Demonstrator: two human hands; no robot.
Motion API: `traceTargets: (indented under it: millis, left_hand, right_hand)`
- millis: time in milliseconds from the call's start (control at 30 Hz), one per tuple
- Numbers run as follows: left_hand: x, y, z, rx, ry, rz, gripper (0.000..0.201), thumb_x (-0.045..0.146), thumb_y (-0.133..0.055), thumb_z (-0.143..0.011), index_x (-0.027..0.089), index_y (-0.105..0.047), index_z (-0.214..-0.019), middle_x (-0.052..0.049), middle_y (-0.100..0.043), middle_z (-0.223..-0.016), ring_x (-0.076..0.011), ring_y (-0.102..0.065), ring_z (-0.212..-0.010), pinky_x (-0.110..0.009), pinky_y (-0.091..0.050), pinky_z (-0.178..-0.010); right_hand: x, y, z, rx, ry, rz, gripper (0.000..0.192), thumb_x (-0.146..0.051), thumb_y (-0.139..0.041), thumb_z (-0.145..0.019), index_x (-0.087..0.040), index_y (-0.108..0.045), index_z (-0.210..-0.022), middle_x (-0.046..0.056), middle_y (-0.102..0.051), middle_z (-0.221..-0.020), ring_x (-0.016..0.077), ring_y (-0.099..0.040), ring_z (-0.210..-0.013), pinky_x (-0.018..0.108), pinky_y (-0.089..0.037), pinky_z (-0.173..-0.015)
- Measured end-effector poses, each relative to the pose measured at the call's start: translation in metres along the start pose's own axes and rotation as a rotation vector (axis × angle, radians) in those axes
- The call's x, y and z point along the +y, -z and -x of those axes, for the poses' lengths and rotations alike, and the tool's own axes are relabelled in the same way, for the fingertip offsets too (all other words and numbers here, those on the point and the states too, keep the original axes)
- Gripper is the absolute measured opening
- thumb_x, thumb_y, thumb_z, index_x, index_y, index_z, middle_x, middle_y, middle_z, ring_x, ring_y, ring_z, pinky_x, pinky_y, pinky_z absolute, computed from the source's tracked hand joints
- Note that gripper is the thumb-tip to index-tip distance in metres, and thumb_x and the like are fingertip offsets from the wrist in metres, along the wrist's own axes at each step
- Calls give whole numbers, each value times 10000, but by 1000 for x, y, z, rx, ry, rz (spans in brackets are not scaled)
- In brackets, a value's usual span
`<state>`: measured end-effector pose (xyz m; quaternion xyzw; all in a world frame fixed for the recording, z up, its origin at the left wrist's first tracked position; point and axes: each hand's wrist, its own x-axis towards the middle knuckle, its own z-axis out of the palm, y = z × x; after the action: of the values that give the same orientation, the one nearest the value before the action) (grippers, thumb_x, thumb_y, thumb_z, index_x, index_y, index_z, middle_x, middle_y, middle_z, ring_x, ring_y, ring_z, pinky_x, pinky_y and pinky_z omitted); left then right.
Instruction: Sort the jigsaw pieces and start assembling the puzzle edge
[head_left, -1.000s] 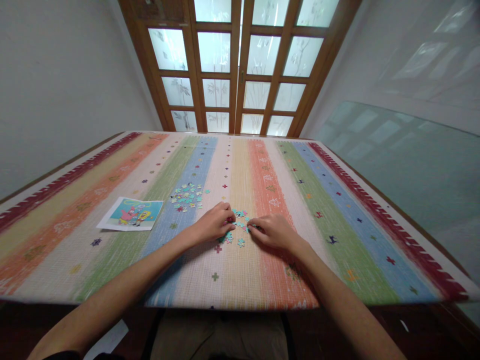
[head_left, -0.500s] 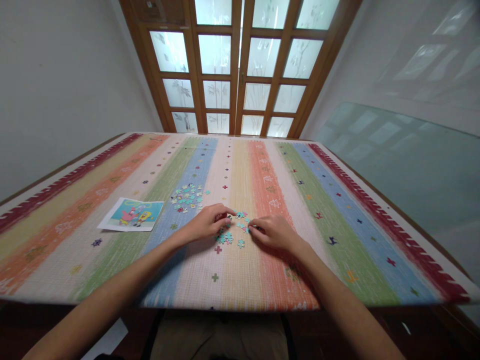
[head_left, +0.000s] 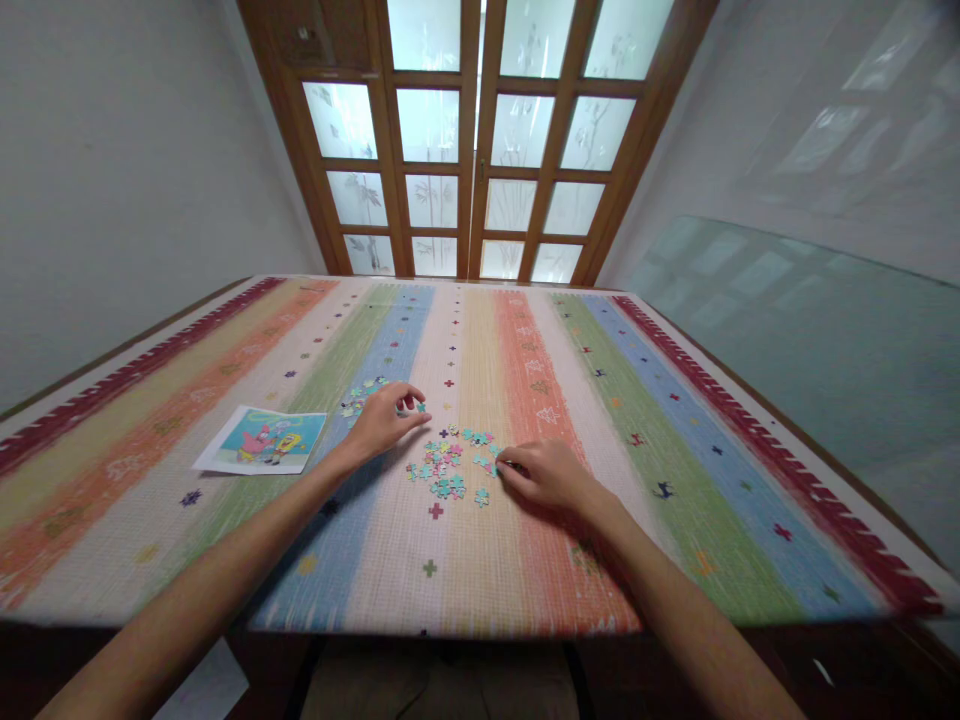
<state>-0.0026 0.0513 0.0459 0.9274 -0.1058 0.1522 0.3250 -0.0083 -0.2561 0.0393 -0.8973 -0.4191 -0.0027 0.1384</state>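
My left hand (head_left: 384, 422) is over the right side of a loose pile of jigsaw pieces (head_left: 352, 405), hiding part of it. A teal puzzle piece (head_left: 421, 407) is between its thumb and index finger. My right hand (head_left: 546, 474) rests on the cloth with fingers closed at the edge of a few teal and pink puzzle pieces (head_left: 489, 464); its fingertips partly cover them. Between the hands lies a cluster of pink, yellow and teal pieces (head_left: 442, 458). Several joined-looking teal pieces (head_left: 478, 437) sit just above, and a single teal piece (head_left: 482, 497) lies below.
A printed cartoon picture (head_left: 274, 440) lies left of the pieces. The table has a striped, patterned tablecloth (head_left: 675, 520). Beyond its far edge stand wooden doors with glass panes (head_left: 469, 165). A glass panel (head_left: 810, 330) leans along the right wall.
My left hand has moved left and away from the central cluster to the loose pile, uncovering the cluster. My right hand has stayed nearly in place. The view has tilted up slightly.
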Motion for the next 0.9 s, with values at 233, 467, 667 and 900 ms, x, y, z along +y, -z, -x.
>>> traceTargets:
  millis: [233,467,667,900]
  left_hand:
    - [-23,-5,-9,-54,47,-165,156,301,-759,-802,192,-746,-911,-52,-604,-842,-224,-555,-834,-377,-444,-830]
    - [-31,-5,-5,-70,28,-221,185,325,-675,-852,194,-775,-937,-66,-594,-862,-240,-556,-869,-383,-439,-848]
    - [-22,-2,-3,-57,36,-215,226,252,-649,-821,183,-768,-1001,-64,-592,-854,-226,-546,-823,-383,-452,-824]
    - [11,-4,2,-94,-85,-94,205,269,-654,-849,195,-761,-1007,-51,-600,-867,-204,-567,-825,-376,-467,-830]
  right_hand:
    - [3,-1,-1,11,13,-12,301,-280,-467,-952,-183,-739,-866,70,-715,-745,146,-533,-604,288,-251,-586]
    - [1,1,0,14,19,13,302,-276,-461,-952,-193,-721,-823,63,-713,-730,144,-522,-585,302,-238,-577]
    - [1,0,0,27,24,5,297,-276,-466,-951,-189,-715,-815,64,-715,-723,146,-529,-587,311,-238,-580]
    - [1,-1,0,42,26,-10,299,-275,-467,-951,-193,-727,-831,61,-707,-724,139,-517,-582,293,-251,-582]
